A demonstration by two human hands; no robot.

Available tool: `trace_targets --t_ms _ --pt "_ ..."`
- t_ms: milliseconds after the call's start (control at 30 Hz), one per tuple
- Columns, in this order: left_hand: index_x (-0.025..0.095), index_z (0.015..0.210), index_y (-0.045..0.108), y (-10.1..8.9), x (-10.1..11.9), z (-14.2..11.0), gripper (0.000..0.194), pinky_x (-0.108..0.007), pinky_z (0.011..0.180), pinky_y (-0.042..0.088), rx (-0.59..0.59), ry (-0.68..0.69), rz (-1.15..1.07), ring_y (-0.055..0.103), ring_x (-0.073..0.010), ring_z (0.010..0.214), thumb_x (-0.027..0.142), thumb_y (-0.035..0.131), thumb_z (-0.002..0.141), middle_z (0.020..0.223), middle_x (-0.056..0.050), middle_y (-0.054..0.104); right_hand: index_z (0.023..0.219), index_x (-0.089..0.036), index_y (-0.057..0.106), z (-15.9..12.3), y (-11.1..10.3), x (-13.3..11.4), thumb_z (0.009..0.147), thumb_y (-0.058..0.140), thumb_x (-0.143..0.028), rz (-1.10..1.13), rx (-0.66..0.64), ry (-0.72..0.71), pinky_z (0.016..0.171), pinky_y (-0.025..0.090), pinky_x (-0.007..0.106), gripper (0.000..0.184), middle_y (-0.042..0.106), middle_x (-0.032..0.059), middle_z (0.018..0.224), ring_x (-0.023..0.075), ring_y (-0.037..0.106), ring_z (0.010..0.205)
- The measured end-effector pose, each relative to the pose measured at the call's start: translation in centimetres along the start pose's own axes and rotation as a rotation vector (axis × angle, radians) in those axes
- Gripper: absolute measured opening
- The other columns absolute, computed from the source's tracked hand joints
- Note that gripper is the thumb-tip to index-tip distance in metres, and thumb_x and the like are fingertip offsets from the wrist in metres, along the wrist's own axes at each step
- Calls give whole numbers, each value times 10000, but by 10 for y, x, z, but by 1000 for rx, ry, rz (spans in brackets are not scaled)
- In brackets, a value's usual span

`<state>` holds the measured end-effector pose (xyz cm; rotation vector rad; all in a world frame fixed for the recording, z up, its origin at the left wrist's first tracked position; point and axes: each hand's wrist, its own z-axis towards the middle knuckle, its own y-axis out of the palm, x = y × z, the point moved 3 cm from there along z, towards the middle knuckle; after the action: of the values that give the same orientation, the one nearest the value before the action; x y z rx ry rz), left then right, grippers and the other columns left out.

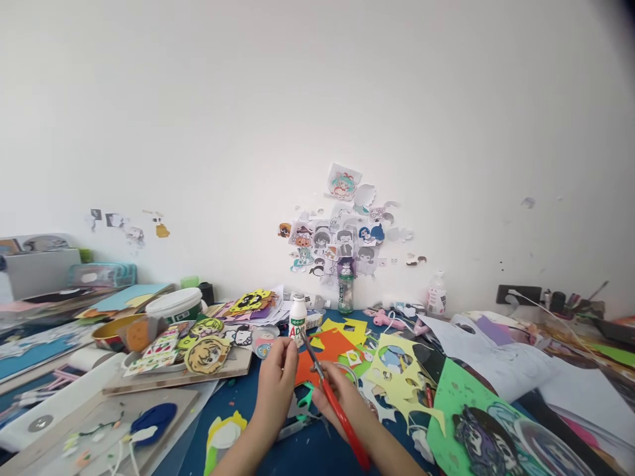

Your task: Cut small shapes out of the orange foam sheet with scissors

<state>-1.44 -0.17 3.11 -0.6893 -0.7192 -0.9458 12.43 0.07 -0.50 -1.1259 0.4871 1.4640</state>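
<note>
Right hand (342, 390) gripping red scissors (342, 418) above the counter (310, 456); left hand (276, 373), fingertips pressed together near the blades, any pinched piece indiscernible. Yellow sheet (409, 389), right: shapes already cut out; remainder unclear.

Desk (312, 449): bottle (298, 312) at middle, tub (174, 304) to its left, cutouts (346, 241) on wall (317, 99) behind.

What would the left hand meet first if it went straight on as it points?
The left hand would probably meet the white bottle just beyond its fingertips, though this single view leaves the depth between them unclear.
</note>
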Motion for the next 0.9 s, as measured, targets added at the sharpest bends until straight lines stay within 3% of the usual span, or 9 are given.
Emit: trace_targets --t_ms 233,467,733,900 --pt "226 692 441 5 7 -5 286 -254 542 347 2 11 14 428 -136 550 464 357 827 590 41 442 1129 -228 544 -3 7 -8 791 517 -533 -17 -17 -39 608 425 294 456 568 26 792 165 501 649" --pt "223 652 438 10 6 -7 275 -230 499 363 -60 -1 -26 451 -122 509 435 382 818 549 46 468 1155 -229 559 -2 9 -11 767 511 -597 125 10 -48 674 456 322 537 567 23 705 192 526 645" --pt "218 691 456 7 7 -7 269 -226 506 379 -4 -5 -49 448 -115 506 440 383 823 561 48 471 1150 -226 575 -2 9 -11 789 499 -576 101 5 -99 739 475 350 508 620 49 772 195 556 648" --pt "219 676 462 8 11 -7 257 -220 491 386 -33 -1 -49 466 -114 497 427 398 813 564 42 501 1152 -227 579 -2 9 -7 783 516 -567 105 40 -86 722 481 348 506 599 39 712 203 551 655"
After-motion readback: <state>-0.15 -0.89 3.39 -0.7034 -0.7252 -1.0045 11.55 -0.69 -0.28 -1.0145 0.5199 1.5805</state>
